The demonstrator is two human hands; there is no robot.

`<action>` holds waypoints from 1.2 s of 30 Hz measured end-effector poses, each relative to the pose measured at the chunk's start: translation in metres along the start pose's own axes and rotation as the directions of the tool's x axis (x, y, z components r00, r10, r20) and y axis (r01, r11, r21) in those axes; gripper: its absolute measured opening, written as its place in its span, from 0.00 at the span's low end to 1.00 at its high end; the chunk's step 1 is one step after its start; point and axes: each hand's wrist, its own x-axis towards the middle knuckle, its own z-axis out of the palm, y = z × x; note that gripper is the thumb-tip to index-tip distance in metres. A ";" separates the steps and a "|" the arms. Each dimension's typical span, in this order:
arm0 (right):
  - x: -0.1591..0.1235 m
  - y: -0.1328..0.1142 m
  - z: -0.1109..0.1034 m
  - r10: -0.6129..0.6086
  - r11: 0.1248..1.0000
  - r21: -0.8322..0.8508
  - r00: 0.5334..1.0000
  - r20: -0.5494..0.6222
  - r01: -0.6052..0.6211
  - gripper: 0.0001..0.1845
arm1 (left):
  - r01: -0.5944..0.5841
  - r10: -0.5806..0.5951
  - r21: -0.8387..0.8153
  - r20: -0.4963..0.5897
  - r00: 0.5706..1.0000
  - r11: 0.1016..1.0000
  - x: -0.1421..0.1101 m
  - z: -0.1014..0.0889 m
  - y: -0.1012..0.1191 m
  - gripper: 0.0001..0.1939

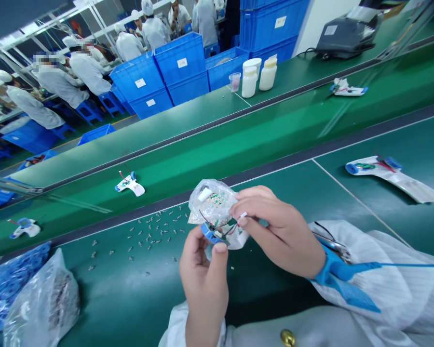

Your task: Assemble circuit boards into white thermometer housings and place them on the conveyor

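My left hand (205,277) is closed, thumb and fingers gripping a small housing with a blue ring (210,234), a green circuit board and thin wires. Between the fingertips of my right hand (284,236) is a small white connector (242,216) on the wires that run from the housing. Just behind both hands lies a clear plastic bag (217,200) of small pale and green parts, partly hidden by them. Many tiny metal pieces (150,236) are scattered on the green bench to the left of the bag.
White shells with blue ends and wires lie on the green belt (202,164), one (130,184) straight ahead. A larger shell (394,176) rests on the bench at right. Plastic bags (43,303) sit at left. White bottles (249,82), blue crates (183,62) and co-workers are beyond.
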 end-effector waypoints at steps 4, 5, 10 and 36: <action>0.002 -0.004 -0.005 0.046 0.999 0.013 0.996 0.082 -0.048 0.11 | 0.033 -0.037 0.072 0.054 0.998 0.997 -0.003 0.002 0.005 0.13; 0.004 -0.006 -0.007 0.049 0.998 0.027 0.991 0.122 -0.052 0.12 | 0.034 -0.038 0.069 0.052 0.998 0.997 -0.004 0.002 0.006 0.13; 0.012 -0.011 -0.017 -0.042 0.996 0.087 0.959 0.281 0.018 0.14 | 0.001 -0.014 0.092 0.144 0.989 0.996 -0.007 0.001 0.011 0.13; 0.017 -0.026 -0.043 -0.148 0.988 0.043 0.854 0.500 0.147 0.15 | -0.091 0.030 0.151 0.365 0.931 0.984 -0.010 -0.011 0.017 0.13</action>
